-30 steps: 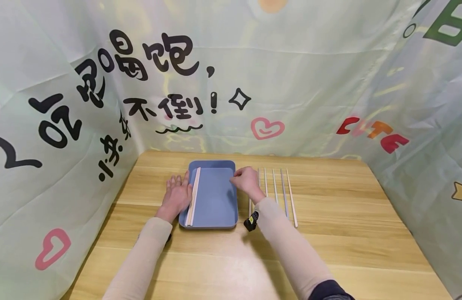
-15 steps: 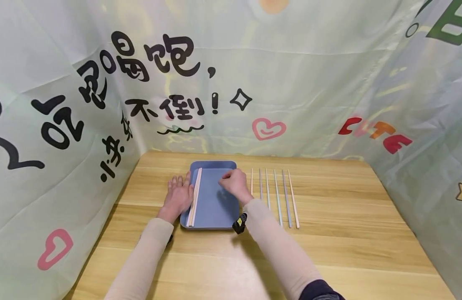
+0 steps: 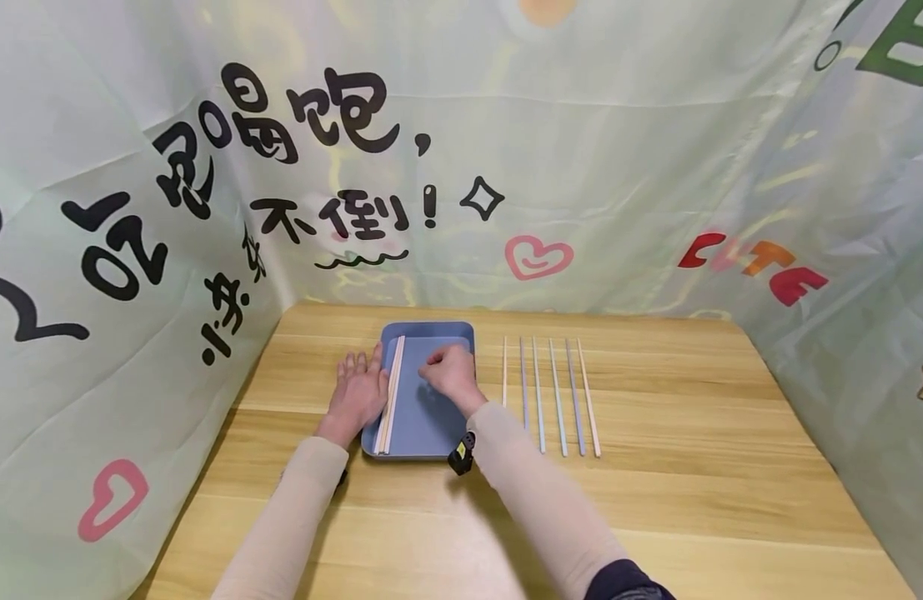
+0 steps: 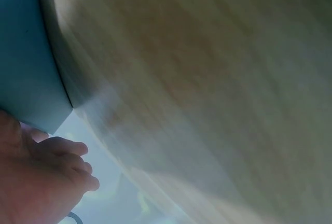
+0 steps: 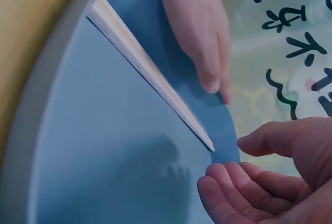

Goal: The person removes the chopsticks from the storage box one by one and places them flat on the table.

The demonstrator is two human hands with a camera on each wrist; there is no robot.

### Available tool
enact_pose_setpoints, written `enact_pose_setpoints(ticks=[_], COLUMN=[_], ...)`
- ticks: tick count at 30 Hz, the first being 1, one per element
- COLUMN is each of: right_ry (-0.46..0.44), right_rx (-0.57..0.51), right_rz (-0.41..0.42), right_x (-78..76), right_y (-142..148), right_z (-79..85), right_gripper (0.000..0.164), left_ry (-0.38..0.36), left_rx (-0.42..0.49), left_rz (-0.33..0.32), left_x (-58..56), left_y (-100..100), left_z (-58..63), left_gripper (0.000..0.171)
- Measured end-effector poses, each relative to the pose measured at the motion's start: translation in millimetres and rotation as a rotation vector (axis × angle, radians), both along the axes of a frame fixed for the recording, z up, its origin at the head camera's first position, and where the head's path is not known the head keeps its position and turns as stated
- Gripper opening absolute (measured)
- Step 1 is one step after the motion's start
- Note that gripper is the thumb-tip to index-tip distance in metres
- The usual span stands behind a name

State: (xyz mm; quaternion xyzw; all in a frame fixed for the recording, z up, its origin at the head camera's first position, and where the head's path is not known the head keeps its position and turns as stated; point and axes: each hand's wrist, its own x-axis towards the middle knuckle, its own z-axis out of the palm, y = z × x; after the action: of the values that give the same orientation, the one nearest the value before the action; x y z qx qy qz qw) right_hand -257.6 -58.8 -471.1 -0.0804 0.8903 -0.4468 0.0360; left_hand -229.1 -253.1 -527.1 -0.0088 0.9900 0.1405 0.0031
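A blue rectangular tray (image 3: 437, 417) lies on the wooden table. Along its left side rests a small bundle of pale pinkish chopsticks (image 3: 390, 392), side by side. My left hand (image 3: 358, 393) rests against the tray's left rim with its fingers extended; the left wrist view shows that hand (image 4: 46, 177) beside the tray's outer wall (image 4: 26, 53). Over the middle of the tray is my right hand (image 3: 452, 372). In the right wrist view, the right hand (image 5: 275, 177) has its thumb and loosely bent fingers apart, nothing between them, near the chopsticks' (image 5: 150, 73) thin ends.
To the right of the tray, several pastel chopsticks (image 3: 557, 400) lie spaced in a row on the wooden table (image 3: 679, 433). A printed cloth (image 3: 619, 192) encloses the table at the back and sides.
My right hand has moved left from the tray's right rim to over its middle, uncovering more of the chopstick row. My left hand stays at the left rim.
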Motion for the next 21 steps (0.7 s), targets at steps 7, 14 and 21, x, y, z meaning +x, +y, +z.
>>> enact_pose_setpoints(ticks=[7, 14, 21], right_ry=[-0.01, -0.003, -0.007], right_rx=[-0.037, -0.002, 0.028], right_rz=[0.013, 0.005, -0.039], right_x=[0.4, 10.4, 9.5], right_y=[-18.2, -31.2, -38.1], right_z=[-17.6, -20.0, -27.3], right_gripper=[0.011, 0.011, 0.015], left_ry=[-0.007, -0.002, 0.008], left_rx=[0.004, -0.004, 0.007], left_rz=[0.004, 0.005, 0.003], left_x=[1.1, 1.4, 1.1], left_y=[-1.1, -0.2, 0.8], left_z=[0.3, -0.7, 0.5], left_gripper=[0.064, 0.064, 0.063])
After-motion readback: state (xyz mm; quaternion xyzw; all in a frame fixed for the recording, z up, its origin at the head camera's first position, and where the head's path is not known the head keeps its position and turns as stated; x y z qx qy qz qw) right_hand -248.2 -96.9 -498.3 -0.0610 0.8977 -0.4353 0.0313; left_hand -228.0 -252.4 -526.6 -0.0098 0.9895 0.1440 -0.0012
